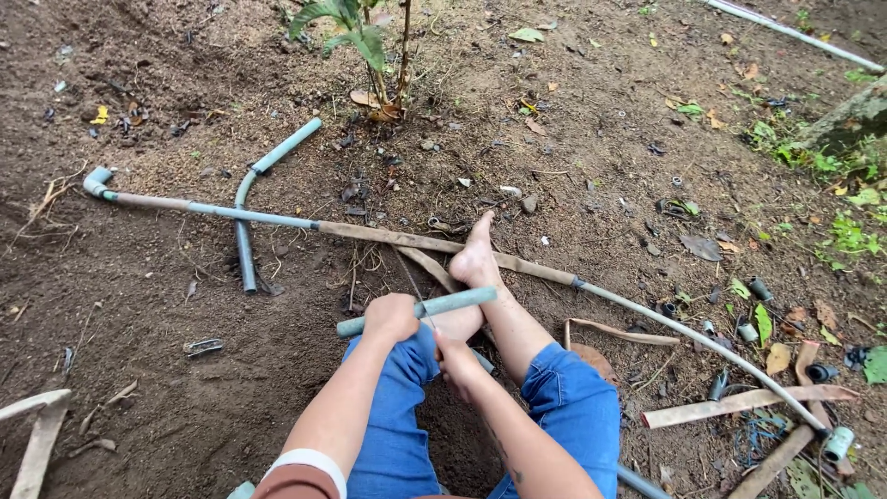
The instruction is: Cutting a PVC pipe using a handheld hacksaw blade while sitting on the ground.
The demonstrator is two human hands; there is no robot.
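1. Taking the short grey-green pipe (420,310) as the landmark: far to its left, at the picture's edge, a pale wooden strip (37,434) lies on the bare soil (166,370).
2. Up and left of the short pipe, a long pipe (212,210) with an elbow fitting (96,181) at its end runs across the ground, and a curved pipe piece (251,199) crosses it.
3. The left hand (390,317) is closed in a fist around the short pipe near its left end, holding it level above the knees.
4. Just below the short pipe's middle, the right hand (455,359) pinches a thin blade (413,285), fingers pressed together; the blade slants up across the pipe.
5. Right beside the pipe's right end, a bare foot (478,257) rests on the long pipe.
6. Straight above the short pipe, a small green plant (356,32) stands in the soil.
7. Well right of it lie wooden strips (739,404) and small dark fittings (759,289) among leaves.
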